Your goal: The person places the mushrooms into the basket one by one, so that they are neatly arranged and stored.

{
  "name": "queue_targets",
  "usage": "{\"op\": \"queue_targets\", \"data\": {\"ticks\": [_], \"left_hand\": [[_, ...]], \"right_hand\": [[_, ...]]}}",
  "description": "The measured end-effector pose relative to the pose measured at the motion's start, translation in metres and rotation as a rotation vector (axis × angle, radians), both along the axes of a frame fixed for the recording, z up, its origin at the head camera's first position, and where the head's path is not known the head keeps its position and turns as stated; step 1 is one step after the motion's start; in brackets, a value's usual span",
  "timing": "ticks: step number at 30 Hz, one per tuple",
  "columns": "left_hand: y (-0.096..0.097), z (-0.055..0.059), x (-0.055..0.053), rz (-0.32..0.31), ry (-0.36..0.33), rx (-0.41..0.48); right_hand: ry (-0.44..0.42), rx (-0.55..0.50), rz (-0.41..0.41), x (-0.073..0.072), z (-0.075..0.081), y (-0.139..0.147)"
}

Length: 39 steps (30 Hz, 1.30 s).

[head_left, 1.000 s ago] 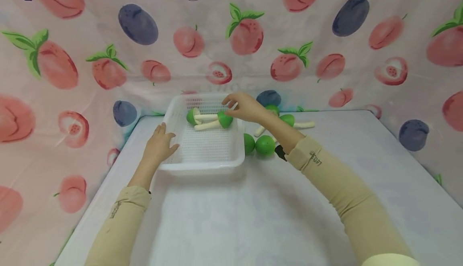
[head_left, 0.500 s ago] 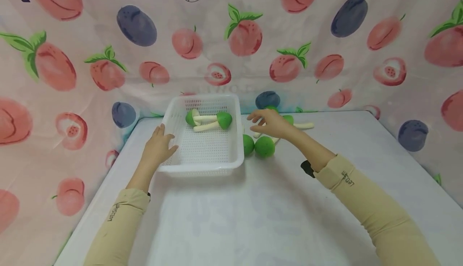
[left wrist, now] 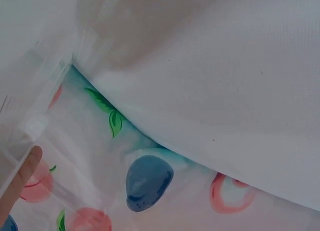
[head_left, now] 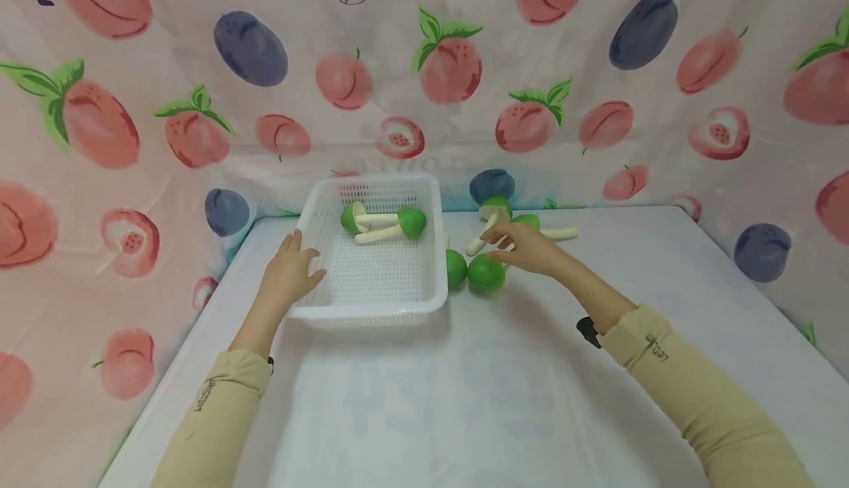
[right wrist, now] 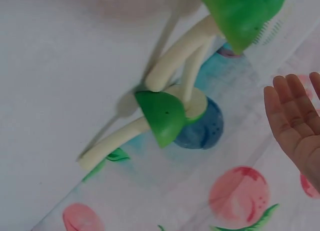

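Note:
My left hand rests on the left rim of a white perforated plastic basket, its fingers extended; one finger lies against the basket wall in the left wrist view. Inside the basket lie two toy mushrooms with green caps and cream stems. My right hand hovers over more of these mushrooms right of the basket, fingers relaxed and holding nothing. Closest to its fingertips is a round green cap. Another mushroom leans at the back, and one lies with its stem pointing away right in the head view.
One more green cap sits against the basket's right side. A white cloth covers the table. Behind and to the left hangs a fruit-print curtain, meeting the table's back edge.
My right hand has drawn back from above the basket to the right, then down over the mushrooms beside it. The left hand has stayed at the rim.

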State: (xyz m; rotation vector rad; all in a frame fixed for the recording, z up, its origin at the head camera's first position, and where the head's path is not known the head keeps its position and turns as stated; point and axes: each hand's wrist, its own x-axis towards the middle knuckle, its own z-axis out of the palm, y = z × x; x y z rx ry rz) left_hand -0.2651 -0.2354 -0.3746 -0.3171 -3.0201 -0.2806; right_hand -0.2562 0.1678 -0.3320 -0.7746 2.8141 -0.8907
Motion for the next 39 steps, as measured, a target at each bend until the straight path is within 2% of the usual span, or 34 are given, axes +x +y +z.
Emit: {"op": "queue_targets", "data": {"ticks": [11, 18, 26, 33, 39], "left_hand": [[0.001, 0.000, 0.001, -0.003, 0.027, -0.005], [-0.002, 0.000, -0.001, 0.009, 0.046, -0.001], [0.001, -0.006, 0.000, 0.006, 0.036, 0.007], [0.003, -0.002, 0.003, 0.018, 0.030, 0.012], [0.001, -0.002, 0.002, 0.023, 0.027, 0.011]], "right_hand": [[0.000, 0.011, -0.010, -0.011, -0.022, 0.024], [-0.017, 0.036, 0.030, -0.018, -0.028, 0.030], [-0.073, 0.074, 0.072, -0.024, -0.041, 0.038], [-0.112, 0.024, 0.140, -0.027, -0.047, 0.033], [-0.066, 0.054, 0.225, -0.032, -0.047, 0.020]]}}
